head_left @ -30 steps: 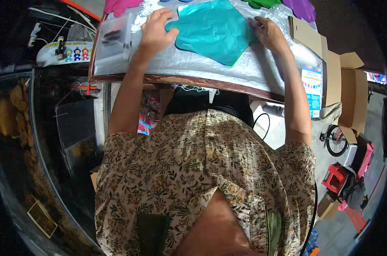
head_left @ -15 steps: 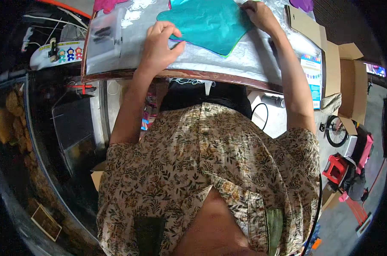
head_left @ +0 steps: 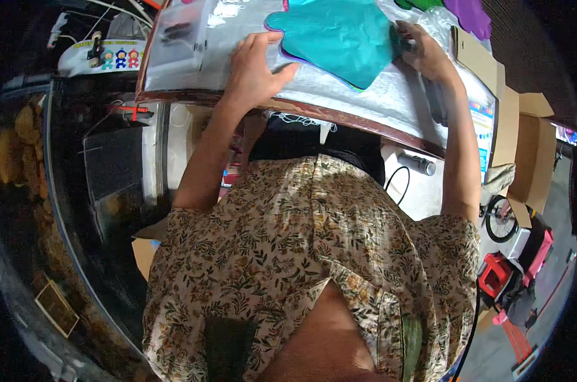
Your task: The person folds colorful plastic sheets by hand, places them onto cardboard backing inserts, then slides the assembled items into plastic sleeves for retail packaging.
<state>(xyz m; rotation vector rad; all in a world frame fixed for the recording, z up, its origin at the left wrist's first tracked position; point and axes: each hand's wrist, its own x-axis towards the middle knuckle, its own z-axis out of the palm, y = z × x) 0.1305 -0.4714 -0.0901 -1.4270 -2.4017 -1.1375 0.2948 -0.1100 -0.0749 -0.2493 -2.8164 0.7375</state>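
A stack of thin, flat teal sheets (head_left: 339, 48) with a wavy cut outline lies on the table; blue, purple and green slivers show along its edges. At its left edge, my left hand (head_left: 253, 73) rests with fingertips on or close to the rim, thumb spread away and nothing in the grasp. Beside the right edge is my right hand (head_left: 428, 57), its fingers curled around something small, dark and shiny that I cannot make out. Shadow covers part of that hand.
The table (head_left: 199, 63) has a shiny plastic cover. Clear plastic bags (head_left: 174, 44) lie at its left. Purple pieces (head_left: 470, 19) and a green piece (head_left: 422, 3) sit far right. Opened cardboard boxes (head_left: 534, 146) stand beyond the right edge. A decorated white board (head_left: 107, 58) is at the left.
The view has shifted, so the table appears farther right. My right hand has left the sheet's upper right corner and its fingers have curled in beside the edge. The left hand stays by the sheets.
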